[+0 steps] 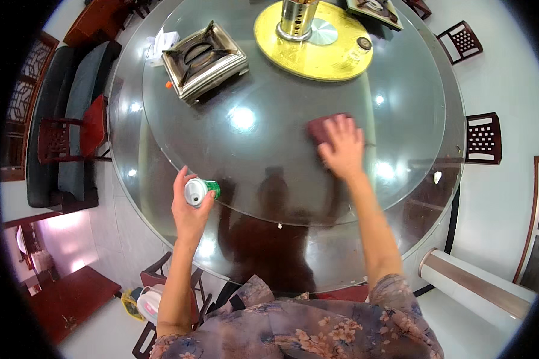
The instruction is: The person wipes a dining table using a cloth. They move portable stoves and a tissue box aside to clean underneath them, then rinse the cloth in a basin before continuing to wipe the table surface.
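A large round glass turntable (260,157) lies on a dark round table (269,258). My right hand (342,146) is spread flat on a folded dark-red cloth (318,129) and presses it to the glass. Around a small green-and-white container (196,192) my left hand (191,204) is closed, held over the turntable's near-left edge. The container is tipped so its white top, with a small dark opening, faces me. My palm hides part of its body.
A portable gas stove (206,63) stands at left on the glass, a white tissue pack (164,45) behind it. On a yellow round tray (312,63) are a metal utensil holder (296,20) and a small lidded jar (360,48). Another stove (375,11) sits at far right. White scraps (437,177) dot the table.
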